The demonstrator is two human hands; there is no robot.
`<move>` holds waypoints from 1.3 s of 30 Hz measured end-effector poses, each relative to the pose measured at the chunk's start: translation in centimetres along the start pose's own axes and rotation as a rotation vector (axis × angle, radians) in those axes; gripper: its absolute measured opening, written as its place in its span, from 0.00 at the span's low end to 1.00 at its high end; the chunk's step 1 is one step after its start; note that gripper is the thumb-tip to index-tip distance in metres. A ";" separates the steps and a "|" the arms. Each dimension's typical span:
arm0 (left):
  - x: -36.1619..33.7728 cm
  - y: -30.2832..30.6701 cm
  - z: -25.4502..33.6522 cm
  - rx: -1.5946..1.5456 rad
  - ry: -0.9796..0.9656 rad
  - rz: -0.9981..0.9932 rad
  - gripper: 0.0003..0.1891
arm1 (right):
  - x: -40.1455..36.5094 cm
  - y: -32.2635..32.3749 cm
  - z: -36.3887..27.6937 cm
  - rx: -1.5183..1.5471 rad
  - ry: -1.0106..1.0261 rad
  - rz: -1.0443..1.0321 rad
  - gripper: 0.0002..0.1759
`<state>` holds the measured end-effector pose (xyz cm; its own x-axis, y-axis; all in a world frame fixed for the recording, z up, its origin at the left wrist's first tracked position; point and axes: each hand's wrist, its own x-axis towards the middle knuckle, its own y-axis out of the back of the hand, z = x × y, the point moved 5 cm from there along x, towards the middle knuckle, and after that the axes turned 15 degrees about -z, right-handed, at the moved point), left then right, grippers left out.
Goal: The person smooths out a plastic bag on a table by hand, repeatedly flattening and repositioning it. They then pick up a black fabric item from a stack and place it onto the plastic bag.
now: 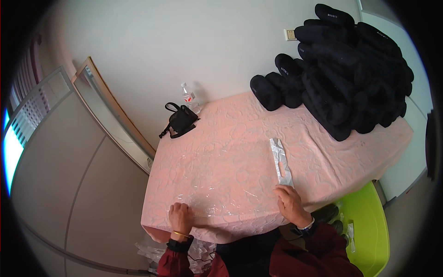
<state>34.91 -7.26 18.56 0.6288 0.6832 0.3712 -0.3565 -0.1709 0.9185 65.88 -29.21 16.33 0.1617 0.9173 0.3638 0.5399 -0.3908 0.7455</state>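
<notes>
A clear plastic bag lies flat on the pink tablecloth; its outline is hard to make out against the cloth. Along its right side runs a silvery-white strip with an oval handle hole. My right hand is closed at the near end of this strip, thumb and fingers pinching the bag there. At the near left corner, my left hand has its fingers curled down on the bag's edge. The fingertips of the left hand are partly hidden.
Black padded items with small white lettering are piled at the back right. A small black bag and a water bottle stand by the wall. A green tub sits below the right edge; plastic wrappings lie below left.
</notes>
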 end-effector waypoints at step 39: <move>-9.2 -1.9 -6.5 0.015 0.208 -0.417 0.43 | -3.2 0.0 -0.8 -0.374 0.039 -0.355 0.45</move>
<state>25.32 -8.60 12.51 0.5641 0.8232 -0.0637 -0.0919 0.1393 0.9860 64.69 -32.25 15.67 -0.0122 0.9976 0.0675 0.2223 -0.0632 0.9729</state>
